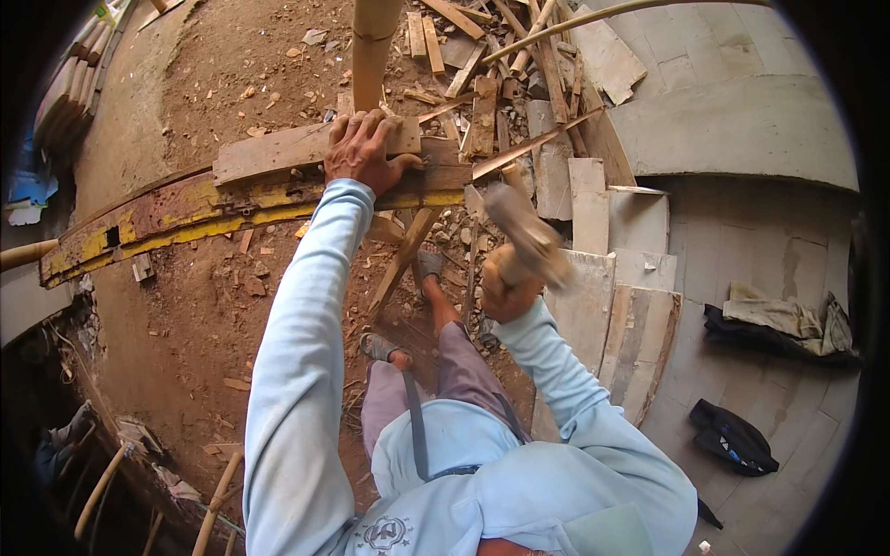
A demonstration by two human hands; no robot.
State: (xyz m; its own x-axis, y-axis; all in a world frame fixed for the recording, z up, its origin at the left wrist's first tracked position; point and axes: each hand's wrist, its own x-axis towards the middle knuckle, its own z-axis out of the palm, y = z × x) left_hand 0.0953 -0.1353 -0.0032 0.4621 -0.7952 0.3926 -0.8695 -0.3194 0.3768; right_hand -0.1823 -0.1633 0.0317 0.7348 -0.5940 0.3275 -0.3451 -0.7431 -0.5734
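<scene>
My left hand (360, 150) presses on a short wooden board (269, 156), its fingers curled over the far edge and the thumb stretched to the right. The board lies along a long wooden beam (176, 222) with worn yellow paint, which is propped up off the ground. In my right hand (505, 292) is a hammer (527, 232), gripped by its handle and raised to the right of the beam's end. Motion blurs the hammer's head. Whether a nail stands in the board, I cannot tell.
A bamboo post (371, 56) rises just beyond the board. Scrap wood (482, 102) is heaped at the far right of it. Flat boards (584, 296) lie beside my right arm. Dark cloth items (732, 437) rest on the grey paved floor (723, 259). A slanting wooden leg (403, 264) stands near my feet.
</scene>
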